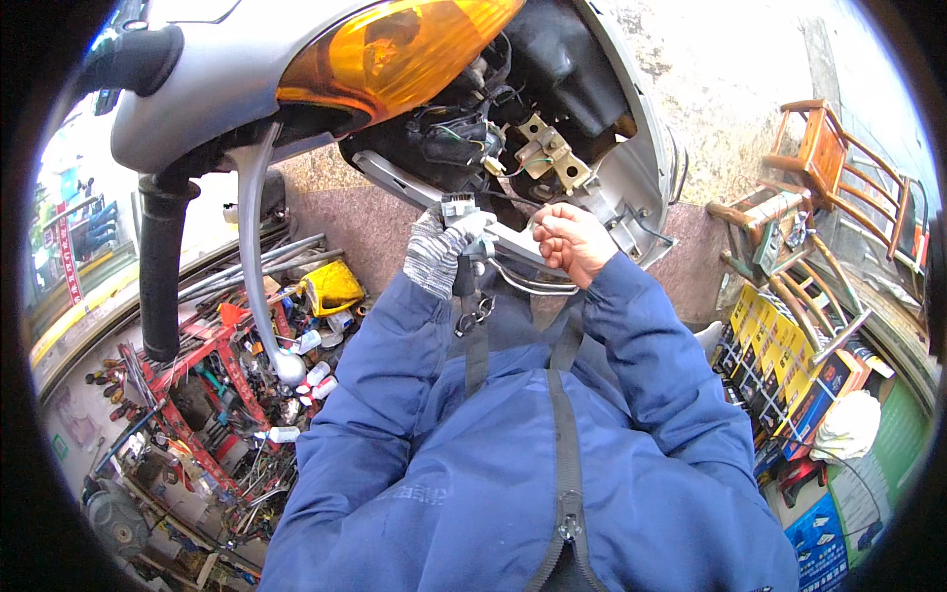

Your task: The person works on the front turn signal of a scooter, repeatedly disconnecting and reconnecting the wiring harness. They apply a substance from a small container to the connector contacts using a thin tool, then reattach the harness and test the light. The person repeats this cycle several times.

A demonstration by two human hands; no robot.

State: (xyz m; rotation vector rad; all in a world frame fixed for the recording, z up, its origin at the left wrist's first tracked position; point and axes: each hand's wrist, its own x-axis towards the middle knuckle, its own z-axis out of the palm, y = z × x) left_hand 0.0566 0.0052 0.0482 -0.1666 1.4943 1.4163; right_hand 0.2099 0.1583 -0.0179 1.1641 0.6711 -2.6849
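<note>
Head view: the person stands at the opened front of a silver scooter (227, 79), whose inner wiring and brackets lie exposed below the amber turn-signal lens (395, 49). The left hand (444, 247), in a grey knit glove, is closed around a small grey plastic connector block (459, 209) and holds it just below the exposed cavity. The right hand (570, 237), bare, is curled into a loose fist just beside it, with the fingertips pinched together; it appears to grip a thin wire (513, 202) leading up toward the brass-coloured bracket (547, 148), though what lies in the pinch is too small to confirm. The connector block is pale grey, boxy and compact, with dark leads running from it into the black harness (454, 138) above. By its look it is light and rigid, but its plastic latches and thin leads are likely fragile; it is best held by the body, as the left hand does, and not pulled by the wires. The wire is soft and slack and is likely to slip from bare fingers unless pinched close to its end. To the person's left, a red tool rack (197, 395) on the floor carries many hand tools and small white bottles, with a yellow cloth (330, 286) near it. To the right stand wooden chairs (819, 168) and stacked printed boxes (789, 365).
</note>
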